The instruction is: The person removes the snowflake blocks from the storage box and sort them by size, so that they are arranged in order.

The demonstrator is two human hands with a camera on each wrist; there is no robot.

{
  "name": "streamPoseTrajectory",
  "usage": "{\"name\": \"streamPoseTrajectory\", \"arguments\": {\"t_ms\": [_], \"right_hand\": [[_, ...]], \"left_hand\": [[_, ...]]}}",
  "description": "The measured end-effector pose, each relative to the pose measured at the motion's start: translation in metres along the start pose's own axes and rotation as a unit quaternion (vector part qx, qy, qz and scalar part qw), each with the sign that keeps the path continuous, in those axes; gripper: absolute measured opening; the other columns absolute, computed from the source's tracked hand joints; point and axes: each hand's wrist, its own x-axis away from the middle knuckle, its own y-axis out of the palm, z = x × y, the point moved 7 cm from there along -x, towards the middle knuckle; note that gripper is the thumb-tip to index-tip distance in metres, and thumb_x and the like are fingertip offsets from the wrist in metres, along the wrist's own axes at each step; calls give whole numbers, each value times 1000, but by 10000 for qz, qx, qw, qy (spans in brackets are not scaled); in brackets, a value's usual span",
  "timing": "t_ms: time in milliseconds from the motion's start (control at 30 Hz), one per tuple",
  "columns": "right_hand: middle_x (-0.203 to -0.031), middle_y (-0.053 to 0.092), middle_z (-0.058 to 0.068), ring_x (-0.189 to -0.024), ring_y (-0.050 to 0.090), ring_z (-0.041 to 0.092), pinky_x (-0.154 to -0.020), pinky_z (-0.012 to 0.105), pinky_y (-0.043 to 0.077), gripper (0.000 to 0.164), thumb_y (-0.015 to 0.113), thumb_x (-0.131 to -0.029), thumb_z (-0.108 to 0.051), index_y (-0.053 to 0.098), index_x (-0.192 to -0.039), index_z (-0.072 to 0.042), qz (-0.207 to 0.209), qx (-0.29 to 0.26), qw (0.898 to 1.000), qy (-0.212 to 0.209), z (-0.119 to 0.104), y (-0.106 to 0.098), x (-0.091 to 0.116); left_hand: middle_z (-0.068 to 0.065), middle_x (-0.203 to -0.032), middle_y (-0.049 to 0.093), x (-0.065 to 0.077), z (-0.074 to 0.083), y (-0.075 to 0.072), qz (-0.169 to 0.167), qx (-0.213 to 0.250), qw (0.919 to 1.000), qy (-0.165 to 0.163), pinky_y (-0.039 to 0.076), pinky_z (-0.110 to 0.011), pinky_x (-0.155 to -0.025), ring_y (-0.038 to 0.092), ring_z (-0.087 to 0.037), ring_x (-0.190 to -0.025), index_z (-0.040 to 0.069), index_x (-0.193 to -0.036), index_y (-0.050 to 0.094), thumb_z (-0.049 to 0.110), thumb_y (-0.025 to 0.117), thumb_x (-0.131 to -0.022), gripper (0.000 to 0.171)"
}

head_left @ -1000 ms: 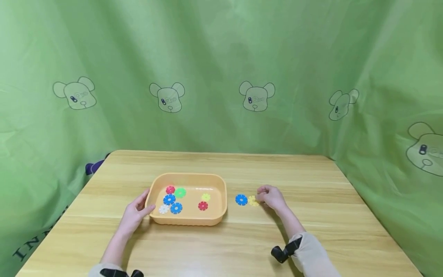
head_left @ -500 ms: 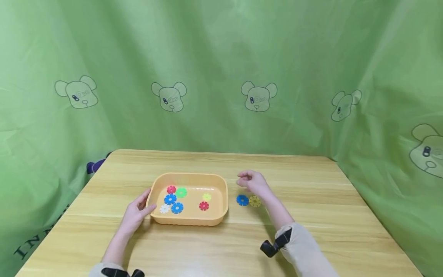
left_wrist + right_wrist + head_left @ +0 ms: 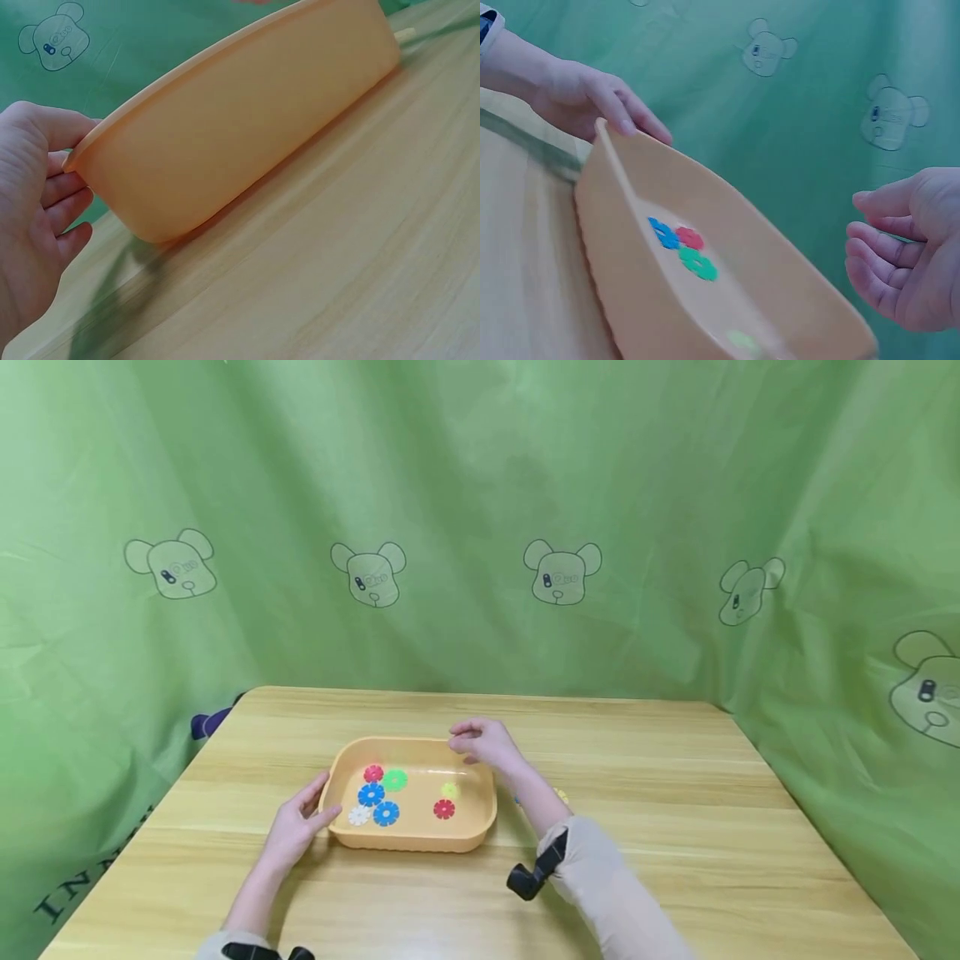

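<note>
1. Tray: a pale orange, rounded-rectangular plastic tray (image 3: 420,843) sits on the wood-grain tabletop (image 3: 675,860).
2. Left grip: the left hand (image 3: 291,828) pinches the tray's left rim, thumb over the edge, fingers outside. This presumably steadies the tray.
3. Right grip: the right hand (image 3: 486,743) hangs near the far right rim, fingers loosely bent, thumb parted from them; nothing is visible in it.
4. Tray contents: small notched plastic discs. One white disc (image 3: 354,816), two blue discs (image 3: 378,812), one red and one green disc (image 3: 389,777) cluster left; a yellow disc (image 3: 449,790) and another red lie right. The flat floor likely keeps them level.
5. Outside: another yellow disc (image 3: 562,795) and a blue one show partly behind the right forearm.
6. Writing: the green printed cloth (image 3: 450,643) bears animal heads with illegible lettering; lower left, "IN" is readable, the remainder uncertain.
</note>
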Motion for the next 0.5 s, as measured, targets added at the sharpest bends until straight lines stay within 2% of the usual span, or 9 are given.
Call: {"name": "streamPoseTrajectory", "arguments": {"t_ms": [133, 267, 500], "right_hand": [[-94, 64, 13, -90, 62, 32, -75, 35, 57, 31, 67, -82, -3, 59, -111, 7, -174, -5, 9998, -14, 10, 24, -14], [-94, 64, 12, -86, 61, 24, -77, 35, 56, 32, 66, -84, -4, 59, -113, 7, -316, 54, 9995, 41, 16, 46, -21], [-93, 65, 14, -82, 62, 20, -81, 43, 54, 32, 66, -83, -1, 59, -112, 9, -384, -20, 9993, 5, 27, 77, -30]], "left_hand": [[-22, -148, 24, 0, -2, 0, 24, -5, 10000, -23, 26, -35, -107, 25, -36, -134, -5, -142, 27, 6, 61, -88, 65], [-21, -148, 23, 0, -3, 0, 25, 34, 10000, -31, 27, -34, -106, 25, -35, -135, -5, -142, 27, 6, 61, -88, 66], [-22, -148, 24, 0, -2, 0, 30, 95, 10000, 1, 27, -34, -106, 25, -35, -135, -5, -142, 27, 5, 61, -88, 65]]}}
